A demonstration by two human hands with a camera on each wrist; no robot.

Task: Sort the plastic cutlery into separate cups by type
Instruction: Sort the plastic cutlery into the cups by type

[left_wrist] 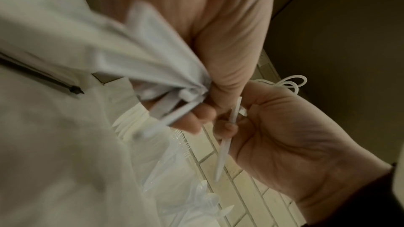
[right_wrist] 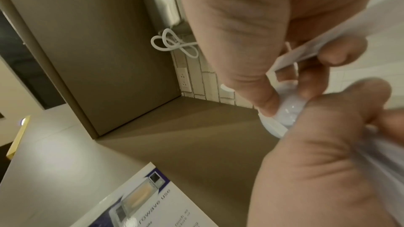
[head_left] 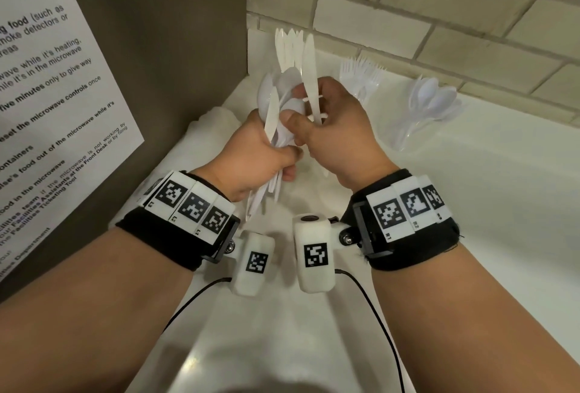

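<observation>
While left hand [head_left: 266,147] grips the cutlery bundle [head_left: 279,110], one knife [head_left: 309,72] between curled right-hand fingers [head_left: 326,94].

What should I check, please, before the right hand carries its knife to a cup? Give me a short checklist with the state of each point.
1. Right hand holds one knife: ok, the fingers are curled around its handle.
2. Knife free of the bundle in the left hand: cannot tell, they overlap in the head view.
3. Left hand keeps the remaining spoons and knives secure: ok, the fist is closed around the handles.
4. Cup of knives present: ok, at the back near the corner.
5. Cup of forks and cup of spoons kept separate: ok, they stand further right.
</observation>
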